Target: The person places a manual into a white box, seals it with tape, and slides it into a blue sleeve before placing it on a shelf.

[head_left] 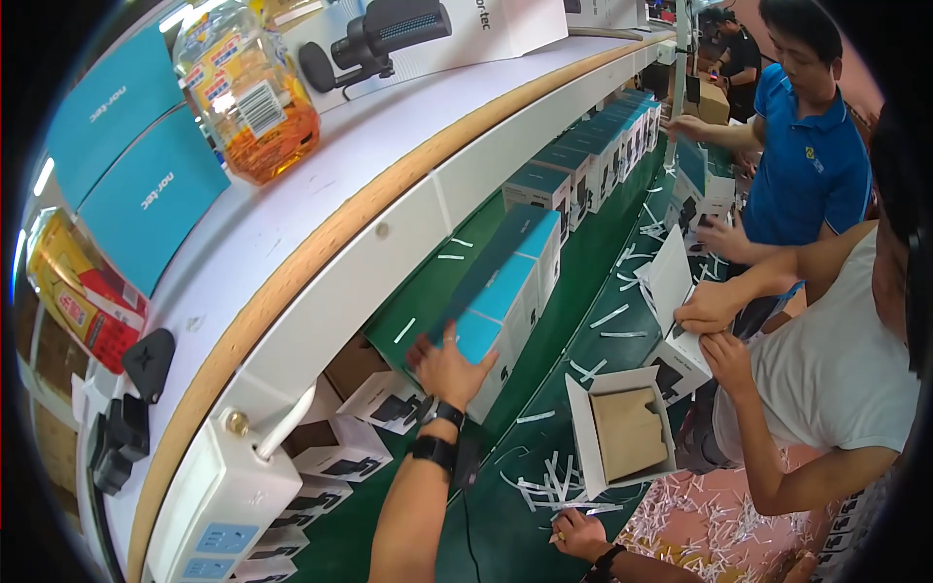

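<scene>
My left hand (pixel 452 372) rests with spread fingers on the near end of a row of teal-topped white boxes (pixel 493 304) on the green belt. Two dark bands circle that wrist. Low in the view, my right hand (pixel 580 534) is curled closed at the edge of the green surface, beside a heap of white paper strips (pixel 554 479). Whatever its fingers hold is hidden. Just beyond it stands an open white box (pixel 586 432) with a brown cardboard insert (pixel 629 434) inside.
More boxes (pixel 564 160) line the belt farther off, while open boxes (pixel 335 462) sit below the shelf (pixel 360 126). A bottle of orange liquid (pixel 248 107) stands on that shelf. At right, a person in white (pixel 816 379) handles a box (pixel 680 361); another in blue (pixel 812 155) works behind.
</scene>
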Demonstrator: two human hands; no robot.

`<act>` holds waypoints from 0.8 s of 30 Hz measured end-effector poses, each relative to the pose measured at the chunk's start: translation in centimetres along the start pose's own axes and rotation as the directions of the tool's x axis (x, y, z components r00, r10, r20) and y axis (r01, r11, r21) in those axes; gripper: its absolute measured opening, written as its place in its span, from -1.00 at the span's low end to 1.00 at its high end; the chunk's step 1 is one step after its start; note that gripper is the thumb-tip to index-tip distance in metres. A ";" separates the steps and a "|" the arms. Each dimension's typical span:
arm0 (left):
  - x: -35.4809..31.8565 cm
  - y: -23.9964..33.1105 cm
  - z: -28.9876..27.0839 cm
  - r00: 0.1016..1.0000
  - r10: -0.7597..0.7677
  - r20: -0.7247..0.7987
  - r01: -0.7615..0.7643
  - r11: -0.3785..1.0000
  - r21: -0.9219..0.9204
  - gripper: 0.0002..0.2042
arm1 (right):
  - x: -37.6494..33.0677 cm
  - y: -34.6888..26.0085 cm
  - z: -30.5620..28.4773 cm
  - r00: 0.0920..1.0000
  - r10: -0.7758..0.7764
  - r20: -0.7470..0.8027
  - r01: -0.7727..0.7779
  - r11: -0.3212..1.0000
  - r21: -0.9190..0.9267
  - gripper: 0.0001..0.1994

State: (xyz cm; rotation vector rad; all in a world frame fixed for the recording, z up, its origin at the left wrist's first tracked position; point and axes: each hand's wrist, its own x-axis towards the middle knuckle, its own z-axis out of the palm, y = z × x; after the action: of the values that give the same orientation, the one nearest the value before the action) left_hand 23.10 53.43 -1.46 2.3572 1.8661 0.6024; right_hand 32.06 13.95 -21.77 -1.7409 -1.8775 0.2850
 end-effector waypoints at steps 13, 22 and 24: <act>7.9 -4.5 4.1 0.928 0.301 -0.218 -0.278 0.952 0.131 -0.23 | -0.1 -1.5 0.7 0.998 -0.059 0.017 0.059 0.998 0.014 -0.75; -4.2 -17.8 -8.0 0.957 -0.010 -0.290 0.026 0.998 0.052 -0.65 | -0.8 -3.2 -0.1 0.998 -0.058 -0.004 0.058 0.998 0.035 -0.75; -7.2 -20.8 -8.5 0.976 -0.186 -0.117 0.194 0.979 0.056 -0.71 | -1.6 -3.8 -0.1 0.998 -0.069 -0.005 0.069 0.997 0.031 -0.76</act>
State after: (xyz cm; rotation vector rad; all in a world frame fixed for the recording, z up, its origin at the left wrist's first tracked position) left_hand -0.29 50.36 -1.63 2.1890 2.1606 0.6728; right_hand 28.89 11.89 -20.13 -1.6519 -1.9159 0.2826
